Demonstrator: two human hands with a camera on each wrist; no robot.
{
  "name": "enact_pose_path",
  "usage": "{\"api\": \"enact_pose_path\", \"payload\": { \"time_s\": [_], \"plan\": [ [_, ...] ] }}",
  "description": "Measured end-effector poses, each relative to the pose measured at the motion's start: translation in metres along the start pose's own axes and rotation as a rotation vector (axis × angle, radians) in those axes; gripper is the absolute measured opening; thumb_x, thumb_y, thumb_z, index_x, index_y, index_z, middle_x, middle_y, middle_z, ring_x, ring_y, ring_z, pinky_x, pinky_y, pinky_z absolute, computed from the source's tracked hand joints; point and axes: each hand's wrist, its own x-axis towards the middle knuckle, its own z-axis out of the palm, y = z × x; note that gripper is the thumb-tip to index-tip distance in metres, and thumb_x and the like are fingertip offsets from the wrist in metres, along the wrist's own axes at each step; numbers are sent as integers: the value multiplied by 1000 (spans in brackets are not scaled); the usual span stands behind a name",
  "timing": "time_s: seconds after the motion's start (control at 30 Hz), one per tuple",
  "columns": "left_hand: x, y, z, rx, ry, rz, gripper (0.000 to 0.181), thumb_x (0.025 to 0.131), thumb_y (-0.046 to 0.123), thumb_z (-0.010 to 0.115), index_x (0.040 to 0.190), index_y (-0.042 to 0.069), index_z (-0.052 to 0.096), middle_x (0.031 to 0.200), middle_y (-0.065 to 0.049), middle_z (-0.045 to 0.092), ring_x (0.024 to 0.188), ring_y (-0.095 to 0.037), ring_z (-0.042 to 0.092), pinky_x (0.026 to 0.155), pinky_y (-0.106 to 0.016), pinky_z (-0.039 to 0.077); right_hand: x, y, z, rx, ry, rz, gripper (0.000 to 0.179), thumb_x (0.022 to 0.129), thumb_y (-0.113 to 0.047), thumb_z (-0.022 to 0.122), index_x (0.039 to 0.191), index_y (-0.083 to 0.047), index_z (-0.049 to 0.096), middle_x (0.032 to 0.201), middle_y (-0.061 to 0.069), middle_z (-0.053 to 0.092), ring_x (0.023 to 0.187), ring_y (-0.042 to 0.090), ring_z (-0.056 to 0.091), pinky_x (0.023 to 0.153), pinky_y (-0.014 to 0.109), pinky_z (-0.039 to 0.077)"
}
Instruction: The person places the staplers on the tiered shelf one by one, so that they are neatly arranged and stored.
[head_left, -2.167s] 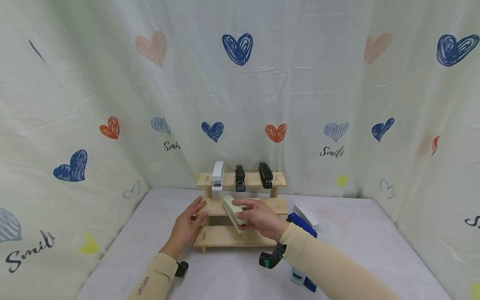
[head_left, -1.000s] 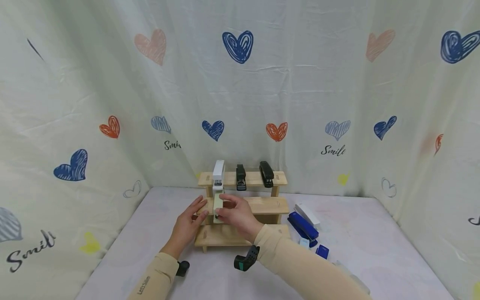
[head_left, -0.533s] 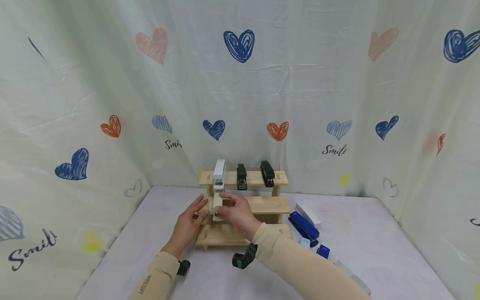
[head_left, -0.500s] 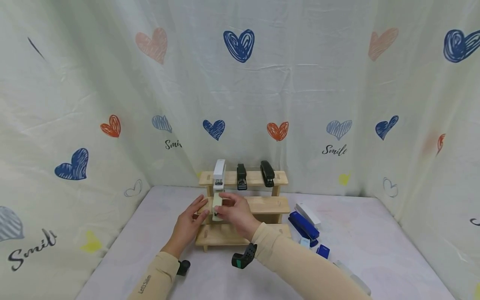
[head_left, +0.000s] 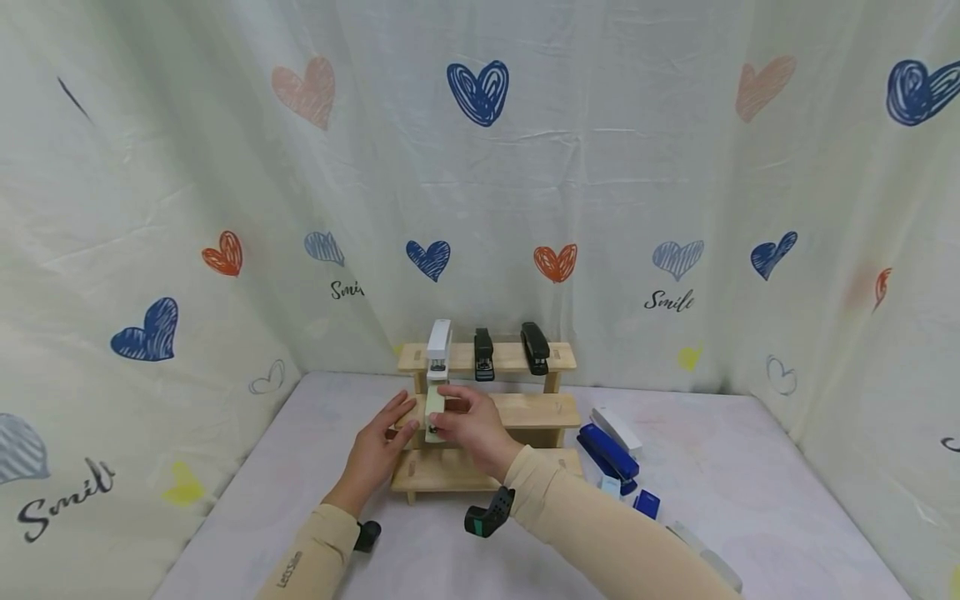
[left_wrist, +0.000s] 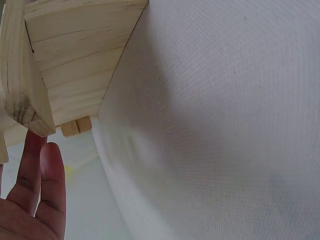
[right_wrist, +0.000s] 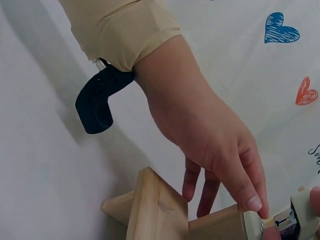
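Observation:
A pale green stapler [head_left: 434,408] stands at the left end of the middle shelf of the wooden rack [head_left: 532,408], pointing out toward me. My right hand [head_left: 472,425] pinches its side between thumb and fingers. In the right wrist view the stapler's open-looking front [right_wrist: 302,210] shows at the lower right corner. My left hand [head_left: 378,437] rests with extended fingers against the left end of that same shelf. Its fingers [left_wrist: 53,175] touch the shelf's end [left_wrist: 37,122] in the left wrist view.
A white stapler [head_left: 438,346] and two black staplers, one small [head_left: 483,354] and one larger [head_left: 535,347], stand on the top shelf. Right of the rack lie a blue stapler [head_left: 609,452], a white stapler [head_left: 617,429], a small blue one [head_left: 646,503] and a light grey one [head_left: 708,557].
My right hand has carried the pale green stapler leftward and turned it straight onto the middle shelf's left end. Over the last half second little moves; the left hand stays at the shelf.

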Motion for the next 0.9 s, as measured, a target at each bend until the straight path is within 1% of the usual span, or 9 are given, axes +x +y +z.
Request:
{"api": "enact_pose_path", "payload": {
  "time_s": [0.13,0.2,0.3,0.4,0.53,0.63,0.73,0.9],
  "plan": [
    [0,0,0,15,2,2,45,100,29,63,142,12,58,156,1,40,111,-23,61,89,-40,50,-2,-1,-3,-13,-9,0,49,90,3,70,137,1,57,123,23,55,95,23,64,85,40,56],
    [0,1,0,19,1,0,45,101,29,62,142,12,58,156,1,40,110,-23,61,90,-40,50,-3,-2,-8,-22,-24,-2,50,89,1,70,137,0,57,127,24,53,99,24,64,86,40,56],
    [-1,1,0,19,-4,-4,46,101,30,61,143,12,57,156,1,39,114,-23,60,91,-40,49,-7,-6,-21,-56,-78,-16,51,90,-2,70,138,0,56,132,24,51,106,27,63,87,40,55],
    [-2,3,0,19,-9,-6,47,101,32,61,143,11,56,157,1,39,115,-23,59,91,-40,49,-13,-14,-42,-117,-146,-19,49,91,-3,69,138,0,56,132,24,52,111,29,60,87,41,55],
    [-3,4,0,26,-5,3,47,101,32,60,143,10,56,157,0,39,107,-23,62,89,-40,50,-24,-28,-80,-207,-216,-3,47,93,-2,67,138,0,56,134,26,52,112,31,60,88,42,55],
    [-3,3,0,28,1,16,47,101,31,60,143,10,56,156,-2,40,108,-23,62,89,-40,50,-32,-34,-115,-286,-231,19,46,96,-5,66,140,1,54,135,26,51,113,31,60,89,43,55],
    [-2,2,0,23,1,17,47,101,31,61,143,10,56,156,-2,40,112,-23,61,89,-40,50,-40,-33,-152,-355,-197,48,46,97,-8,65,140,3,53,134,24,52,115,30,58,90,45,54],
    [-2,1,0,21,-1,17,48,101,33,60,143,10,56,156,-3,39,103,-23,63,88,-39,51,-51,-23,-209,-396,-84,109,45,98,-10,63,140,2,53,133,20,55,119,34,56,92,48,52]
  ]
}}
